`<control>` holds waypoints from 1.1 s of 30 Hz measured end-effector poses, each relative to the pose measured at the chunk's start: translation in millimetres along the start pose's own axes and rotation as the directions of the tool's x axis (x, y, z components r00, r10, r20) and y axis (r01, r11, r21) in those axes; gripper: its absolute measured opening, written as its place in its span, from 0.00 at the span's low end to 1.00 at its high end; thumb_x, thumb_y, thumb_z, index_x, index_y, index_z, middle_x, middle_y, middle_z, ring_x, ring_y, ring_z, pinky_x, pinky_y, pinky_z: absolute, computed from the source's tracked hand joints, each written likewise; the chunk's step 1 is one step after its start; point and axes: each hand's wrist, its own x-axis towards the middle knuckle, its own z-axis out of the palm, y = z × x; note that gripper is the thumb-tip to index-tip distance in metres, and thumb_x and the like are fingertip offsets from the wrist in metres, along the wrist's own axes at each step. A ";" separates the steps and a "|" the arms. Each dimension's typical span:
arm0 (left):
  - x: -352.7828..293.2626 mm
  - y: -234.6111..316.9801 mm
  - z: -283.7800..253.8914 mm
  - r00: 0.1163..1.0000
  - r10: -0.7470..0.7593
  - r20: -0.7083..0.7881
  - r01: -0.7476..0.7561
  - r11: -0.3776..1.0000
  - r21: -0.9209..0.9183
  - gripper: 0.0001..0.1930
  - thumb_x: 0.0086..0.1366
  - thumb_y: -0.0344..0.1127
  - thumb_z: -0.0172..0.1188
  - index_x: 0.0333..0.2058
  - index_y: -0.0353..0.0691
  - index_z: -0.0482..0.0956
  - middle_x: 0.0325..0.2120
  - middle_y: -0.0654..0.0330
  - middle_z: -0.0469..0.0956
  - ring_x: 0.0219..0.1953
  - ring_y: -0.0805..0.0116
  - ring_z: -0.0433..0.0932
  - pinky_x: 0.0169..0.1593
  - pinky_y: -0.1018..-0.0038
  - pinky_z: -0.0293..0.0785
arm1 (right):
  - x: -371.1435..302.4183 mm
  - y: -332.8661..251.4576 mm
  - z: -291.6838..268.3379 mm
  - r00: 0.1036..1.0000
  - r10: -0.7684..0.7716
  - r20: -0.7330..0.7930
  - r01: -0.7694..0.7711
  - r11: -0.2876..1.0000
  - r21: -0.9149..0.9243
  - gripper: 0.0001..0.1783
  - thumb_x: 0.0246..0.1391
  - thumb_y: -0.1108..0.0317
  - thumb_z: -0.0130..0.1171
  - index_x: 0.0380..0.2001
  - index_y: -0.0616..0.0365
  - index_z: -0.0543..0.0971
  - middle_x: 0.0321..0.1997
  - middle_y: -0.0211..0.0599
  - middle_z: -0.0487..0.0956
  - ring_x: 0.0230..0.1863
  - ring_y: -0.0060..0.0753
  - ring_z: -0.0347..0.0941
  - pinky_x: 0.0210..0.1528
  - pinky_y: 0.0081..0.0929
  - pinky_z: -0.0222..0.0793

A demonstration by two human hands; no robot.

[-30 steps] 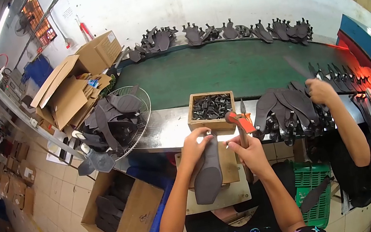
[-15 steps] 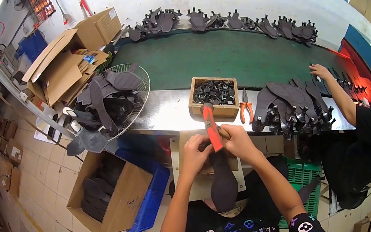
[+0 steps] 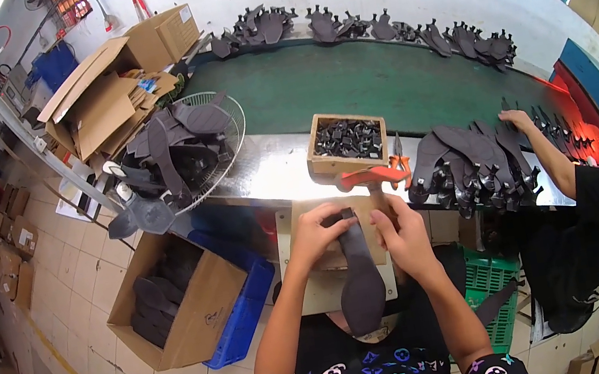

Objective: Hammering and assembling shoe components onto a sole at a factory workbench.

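A dark grey shoe sole lies lengthwise in front of me over a beige work block. My left hand is closed on its narrow far end, where a small black piece shows at the tip. My right hand is wrapped round the handle of a hammer with an orange-red head, held upright just right of the sole. Beyond the hammer, orange-handled pliers are partly hidden. Small black parts fill a wooden box on the metal edge of the bench.
Dark soles fill a wire basket at left and a carton below it. More soles are piled at right, beside a co-worker's hand. A green conveyor belt runs behind; a green crate stands lower right.
The hammer has swung from above the sole to its right, its head now turned sideways. My right hand has moved away from the sole's far end, while my left hand stays there.
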 end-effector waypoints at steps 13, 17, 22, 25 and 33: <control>0.3 -0.2 -4.4 0.996 -0.081 0.043 0.083 0.996 -0.039 0.11 0.57 0.28 0.70 0.39 0.31 0.85 0.40 0.58 0.84 0.43 0.74 0.79 0.48 0.77 0.73 | -21.2 -60.3 -26.4 0.925 -0.296 0.239 0.375 0.811 -0.448 0.23 0.61 0.75 0.59 0.59 0.69 0.70 0.41 0.55 0.78 0.39 0.56 0.78 0.41 0.39 0.75; -12.9 -7.9 -4.3 0.984 0.150 0.090 -0.175 0.862 0.475 0.54 0.54 0.49 0.73 0.68 0.26 0.49 0.54 0.50 0.79 0.64 0.49 0.69 0.71 0.57 0.54 | -39.4 -71.0 -34.1 0.868 -0.489 0.086 0.487 0.806 -0.337 0.21 0.56 0.80 0.61 0.54 0.72 0.74 0.53 0.64 0.78 0.54 0.59 0.78 0.54 0.35 0.76; -13.4 -15.8 -9.0 0.991 -0.050 0.122 -0.050 0.714 0.698 0.63 0.54 0.55 0.71 0.71 0.27 0.36 0.63 0.59 0.72 0.72 0.54 0.56 0.74 0.50 0.38 | -8.2 -36.5 -23.0 0.971 -0.090 0.219 0.180 0.883 -0.434 0.16 0.61 0.75 0.57 0.51 0.71 0.74 0.50 0.56 0.81 0.51 0.57 0.80 0.50 0.38 0.78; -14.6 -1.6 -8.7 0.993 -0.023 0.119 -0.056 0.780 0.623 0.58 0.55 0.53 0.70 0.70 0.28 0.43 0.63 0.58 0.71 0.70 0.55 0.61 0.74 0.50 0.37 | -42.3 -92.2 -42.9 0.935 -0.355 0.008 0.331 0.862 -0.383 0.18 0.62 0.73 0.57 0.53 0.70 0.75 0.32 0.39 0.81 0.30 0.31 0.78 0.31 0.31 0.73; -9.7 -0.7 1.2 0.983 0.179 0.044 -0.164 0.737 0.656 0.19 0.58 0.46 0.68 0.46 0.46 0.85 0.53 0.65 0.81 0.66 0.51 0.67 0.72 0.43 0.44 | -25.6 -39.2 -33.6 0.941 -0.304 0.149 0.338 0.827 -0.449 0.18 0.59 0.75 0.60 0.52 0.65 0.75 0.37 0.53 0.80 0.37 0.57 0.79 0.38 0.41 0.75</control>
